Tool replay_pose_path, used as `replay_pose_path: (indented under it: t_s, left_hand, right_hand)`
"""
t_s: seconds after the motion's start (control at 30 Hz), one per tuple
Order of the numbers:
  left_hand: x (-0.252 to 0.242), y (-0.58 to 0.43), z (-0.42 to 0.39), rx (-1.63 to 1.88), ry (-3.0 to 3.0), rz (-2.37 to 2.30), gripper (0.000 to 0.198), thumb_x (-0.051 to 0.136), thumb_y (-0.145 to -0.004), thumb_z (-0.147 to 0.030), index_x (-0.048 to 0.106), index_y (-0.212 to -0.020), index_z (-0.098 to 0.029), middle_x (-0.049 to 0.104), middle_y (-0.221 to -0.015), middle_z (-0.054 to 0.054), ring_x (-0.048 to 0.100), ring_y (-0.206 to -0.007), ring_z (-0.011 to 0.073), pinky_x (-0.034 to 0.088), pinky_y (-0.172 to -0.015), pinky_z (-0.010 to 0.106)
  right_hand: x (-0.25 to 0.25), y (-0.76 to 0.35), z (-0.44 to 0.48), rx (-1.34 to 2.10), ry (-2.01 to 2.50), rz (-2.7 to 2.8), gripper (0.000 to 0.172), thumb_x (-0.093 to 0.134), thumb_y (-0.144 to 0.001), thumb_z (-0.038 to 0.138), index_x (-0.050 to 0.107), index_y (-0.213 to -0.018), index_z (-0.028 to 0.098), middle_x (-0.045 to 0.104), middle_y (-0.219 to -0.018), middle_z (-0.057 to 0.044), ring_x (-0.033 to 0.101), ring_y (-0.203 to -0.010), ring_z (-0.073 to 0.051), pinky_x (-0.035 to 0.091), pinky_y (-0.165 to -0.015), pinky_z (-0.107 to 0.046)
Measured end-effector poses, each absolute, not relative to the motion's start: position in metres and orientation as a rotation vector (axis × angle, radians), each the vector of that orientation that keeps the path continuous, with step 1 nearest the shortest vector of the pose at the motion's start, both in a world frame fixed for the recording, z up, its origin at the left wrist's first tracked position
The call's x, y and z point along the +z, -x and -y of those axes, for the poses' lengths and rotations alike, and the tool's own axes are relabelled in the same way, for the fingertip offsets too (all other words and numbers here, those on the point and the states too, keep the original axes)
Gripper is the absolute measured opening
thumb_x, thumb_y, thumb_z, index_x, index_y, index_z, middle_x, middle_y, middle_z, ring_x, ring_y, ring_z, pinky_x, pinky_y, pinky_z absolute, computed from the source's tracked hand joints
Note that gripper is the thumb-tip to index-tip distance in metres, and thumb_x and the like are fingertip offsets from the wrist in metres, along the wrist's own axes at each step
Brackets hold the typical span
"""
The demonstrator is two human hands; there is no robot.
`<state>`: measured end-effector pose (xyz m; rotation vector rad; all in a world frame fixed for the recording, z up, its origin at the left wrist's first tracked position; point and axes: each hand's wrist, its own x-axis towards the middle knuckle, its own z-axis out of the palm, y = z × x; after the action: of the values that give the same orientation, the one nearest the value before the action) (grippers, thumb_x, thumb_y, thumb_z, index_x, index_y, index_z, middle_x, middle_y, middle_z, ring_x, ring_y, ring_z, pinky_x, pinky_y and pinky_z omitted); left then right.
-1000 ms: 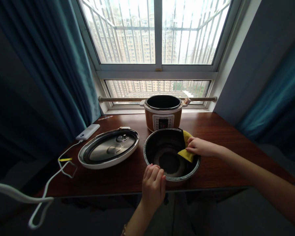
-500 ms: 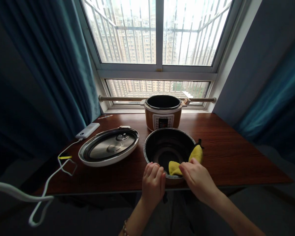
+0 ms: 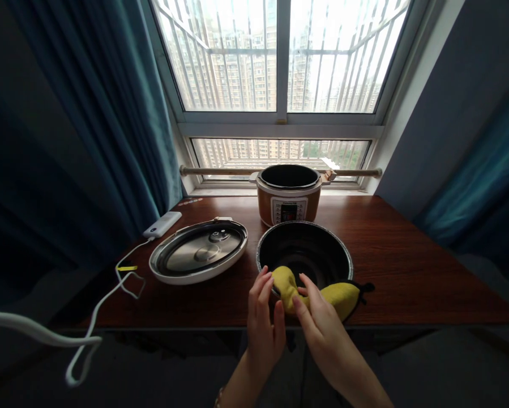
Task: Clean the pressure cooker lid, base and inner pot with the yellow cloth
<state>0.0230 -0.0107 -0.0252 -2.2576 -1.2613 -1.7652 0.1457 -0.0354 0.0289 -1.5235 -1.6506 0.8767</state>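
A dark inner pot (image 3: pixel 304 256) with a speckled rim sits on the wooden table (image 3: pixel 407 266) in front of me. A yellow cloth (image 3: pixel 338 294) is draped over its near rim. My right hand (image 3: pixel 317 317) pinches the cloth at the rim, fingers closed on it. My left hand (image 3: pixel 263 323) rests against the pot's near left rim, with fingers bent and touching the cloth's left end. Behind the pot stands an orange electric cooker body (image 3: pixel 289 194) with no lid on it.
The cooker lid (image 3: pixel 198 256) lies upside down left of the pot. A white power bank (image 3: pixel 162 224) sits at the table's left edge with a white cable (image 3: pixel 110 297) running off toward me. Teal curtains hang on both sides of the window.
My right hand has dragged the yellow cloth from the pot's far right wall round to the near rim. The left hand's fingers have loosened from the rim. The view has shifted slightly left.
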Motion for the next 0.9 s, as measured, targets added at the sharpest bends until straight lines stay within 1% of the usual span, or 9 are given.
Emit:
replay_pose_path:
  t_s: [0.13, 0.23, 0.3, 0.37, 0.43, 0.57, 0.67, 0.8, 0.9]
  left_hand:
    - [-0.011, -0.039, 0.031, -1.717, 2.35, 1.144, 0.046, 0.044, -0.082, -0.002, 0.04, -0.127, -0.009, 0.046, -0.125, 0.015, 0.04, -0.125, 0.0241, 0.042, -0.099, 0.039]
    - [-0.003, -0.068, 0.041, -1.575, 2.419, 1.24, 0.043, 0.043, -0.083, -0.006, 0.04, -0.127, -0.006, 0.047, -0.127, 0.017, 0.041, -0.125, 0.0235, 0.043, -0.099, 0.037]
    - [0.001, -0.089, 0.042, -1.446, 2.457, 1.296, 0.038, 0.045, -0.085, -0.013, 0.045, -0.122, -0.006, 0.052, -0.123, 0.017, 0.044, -0.121, 0.0252, 0.043, -0.099, 0.04]
    - [0.004, -0.109, 0.04, -1.324, 2.484, 1.359, 0.035, 0.048, -0.085, -0.023, 0.052, -0.116, -0.008, 0.056, -0.117, 0.015, 0.049, -0.114, 0.028, 0.043, -0.097, 0.046]
    - [0.003, -0.124, 0.036, -1.189, 2.484, 1.477, 0.037, 0.051, -0.083, -0.033, 0.056, -0.111, -0.009, 0.06, -0.108, 0.015, 0.056, -0.1, 0.0286, 0.047, -0.089, 0.049]
    - [-0.011, -0.137, 0.025, -0.92, 2.425, 1.566, 0.04, 0.057, -0.08, -0.038, 0.058, -0.106, -0.008, 0.062, -0.085, 0.009, 0.058, -0.075, 0.0235, 0.05, -0.07, 0.044]
    - [-0.022, -0.133, 0.021, -0.851, 2.362, 1.447, 0.034, 0.057, -0.081, -0.034, 0.058, -0.104, -0.009, 0.06, -0.081, 0.005, 0.056, -0.071, 0.0201, 0.048, -0.065, 0.038]
    - [-0.029, -0.121, 0.02, -0.838, 2.373, 1.306, 0.031, 0.051, -0.085, -0.033, 0.056, -0.106, -0.011, 0.058, -0.082, 0.004, 0.054, -0.07, 0.018, 0.043, -0.066, 0.035]
    - [-0.03, -0.104, 0.019, -0.885, 2.411, 1.223, 0.028, 0.046, -0.087, -0.031, 0.056, -0.104, -0.012, 0.059, -0.082, 0.005, 0.053, -0.071, 0.0184, 0.041, -0.07, 0.035]
  right_hand:
    - [0.038, -0.167, 0.041, 0.992, 1.394, 1.61, 0.067, 0.031, -0.088, 0.054, 0.039, -0.134, 0.007, 0.04, -0.139, -0.015, 0.039, -0.127, -0.023, 0.032, -0.106, -0.041]
    - [0.047, -0.191, 0.046, 0.828, 1.43, 1.542, 0.056, 0.036, -0.086, 0.053, 0.054, -0.123, 0.015, 0.053, -0.128, -0.011, 0.049, -0.119, -0.023, 0.037, -0.102, -0.04]
    - [0.052, -0.208, 0.047, 0.643, 1.527, 1.421, 0.048, 0.04, -0.085, 0.051, 0.06, -0.114, 0.019, 0.06, -0.118, -0.009, 0.056, -0.109, -0.023, 0.043, -0.096, -0.038]
    - [0.053, -0.223, 0.042, 0.457, 1.61, 1.302, 0.042, 0.041, -0.085, 0.049, 0.063, -0.108, 0.021, 0.064, -0.11, -0.007, 0.061, -0.1, -0.022, 0.047, -0.089, -0.035]
    - [0.048, -0.235, 0.029, 0.305, 1.667, 1.259, 0.041, 0.042, -0.084, 0.047, 0.065, -0.104, 0.02, 0.066, -0.104, -0.007, 0.063, -0.094, -0.022, 0.048, -0.084, -0.033]
    - [0.022, -0.257, -0.01, 0.13, 1.87, 1.309, 0.048, 0.045, -0.08, 0.045, 0.064, -0.108, 0.012, 0.065, -0.106, -0.014, 0.061, -0.096, -0.027, 0.046, -0.084, -0.036]
    - [0.002, -0.268, -0.033, 0.265, 2.001, 1.421, 0.045, 0.046, -0.077, 0.044, 0.067, -0.1, 0.011, 0.068, -0.096, -0.015, 0.063, -0.086, -0.028, 0.046, -0.077, -0.035]
    - [-0.011, -0.274, -0.042, 0.503, 1.909, 1.508, 0.038, 0.044, -0.078, 0.042, 0.068, -0.082, 0.014, 0.066, -0.063, -0.006, 0.058, -0.058, -0.019, 0.042, -0.056, -0.026]
    - [-0.013, -0.276, -0.041, 0.568, 1.804, 1.466, 0.035, 0.047, -0.077, 0.041, 0.068, -0.077, 0.013, 0.061, -0.054, -0.002, 0.057, -0.056, -0.017, 0.041, -0.053, -0.024]
